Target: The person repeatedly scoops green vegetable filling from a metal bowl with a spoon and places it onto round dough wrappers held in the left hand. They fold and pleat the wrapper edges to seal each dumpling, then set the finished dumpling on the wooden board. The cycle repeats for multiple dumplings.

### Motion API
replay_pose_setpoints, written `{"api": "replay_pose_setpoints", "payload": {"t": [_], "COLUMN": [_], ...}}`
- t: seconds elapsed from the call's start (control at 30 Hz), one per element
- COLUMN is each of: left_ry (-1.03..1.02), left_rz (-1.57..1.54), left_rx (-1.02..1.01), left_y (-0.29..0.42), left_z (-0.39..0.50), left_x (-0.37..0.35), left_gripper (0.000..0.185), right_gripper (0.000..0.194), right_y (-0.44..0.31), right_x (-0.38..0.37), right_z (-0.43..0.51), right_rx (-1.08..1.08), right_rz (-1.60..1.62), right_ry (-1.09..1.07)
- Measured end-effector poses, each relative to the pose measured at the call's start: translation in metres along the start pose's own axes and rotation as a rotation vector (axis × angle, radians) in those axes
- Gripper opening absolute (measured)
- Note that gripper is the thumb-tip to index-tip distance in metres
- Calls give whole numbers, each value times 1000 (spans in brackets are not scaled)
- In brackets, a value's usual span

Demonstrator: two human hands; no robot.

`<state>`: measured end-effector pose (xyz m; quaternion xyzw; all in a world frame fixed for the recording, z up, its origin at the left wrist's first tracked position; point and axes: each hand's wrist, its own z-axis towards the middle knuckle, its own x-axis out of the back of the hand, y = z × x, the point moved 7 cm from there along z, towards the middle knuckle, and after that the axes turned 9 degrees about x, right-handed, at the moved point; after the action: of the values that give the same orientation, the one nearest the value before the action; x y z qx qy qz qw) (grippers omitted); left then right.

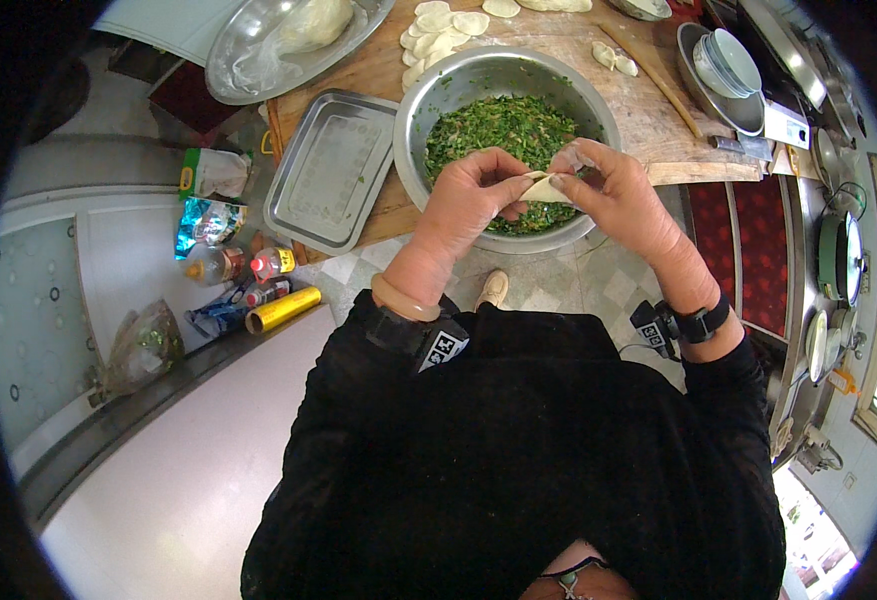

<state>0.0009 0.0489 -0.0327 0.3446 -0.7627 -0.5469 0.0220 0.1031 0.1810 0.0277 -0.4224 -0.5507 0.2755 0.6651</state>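
Observation:
Between my fingertips is a folded dough wrapper, its edges pinched together; whether it holds filling is hidden. My left hand grips its left end and my right hand its right end. Both hands are above the near side of a large steel bowl. Chopped green filling covers the bowl's bottom. To the bowl's left lies a rectangular metal tray, with a few green specks on it. Behind the bowl, several round dough wrappers overlap on the wooden board.
A rolling pin and small dough pieces lie right of the bowl. Stacked bowls and a cleaver are farther right. An oval metal dish with bagged dough stands back left. Bottles stand at left.

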Motion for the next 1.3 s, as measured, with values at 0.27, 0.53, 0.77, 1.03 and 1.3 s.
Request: {"api": "replay_pose_setpoints", "payload": {"t": [0.27, 0.53, 0.77, 1.03, 1.3], "left_ry": [72, 49, 105, 140, 165], "left_rz": [331, 150, 301, 284, 436], "left_rx": [-170, -120, -221, -162, -261], "left_y": [14, 12, 13, 13, 23], "left_z": [-6, -6, -9, -8, -8], "left_x": [-8, -1, -10, -9, -14], "left_gripper": [9, 12, 13, 8, 13], "right_gripper": [17, 15, 15, 16, 14], "right_y": [0, 9, 9, 3, 2], "right_x": [-3, 4, 5, 3, 2], "right_z": [2, 3, 3, 3, 6], "right_rx": [83, -14, 12, 53, 27], "right_rz": [40, 17, 14, -23, -1], "right_ry": [23, 83, 101, 73, 66]}}
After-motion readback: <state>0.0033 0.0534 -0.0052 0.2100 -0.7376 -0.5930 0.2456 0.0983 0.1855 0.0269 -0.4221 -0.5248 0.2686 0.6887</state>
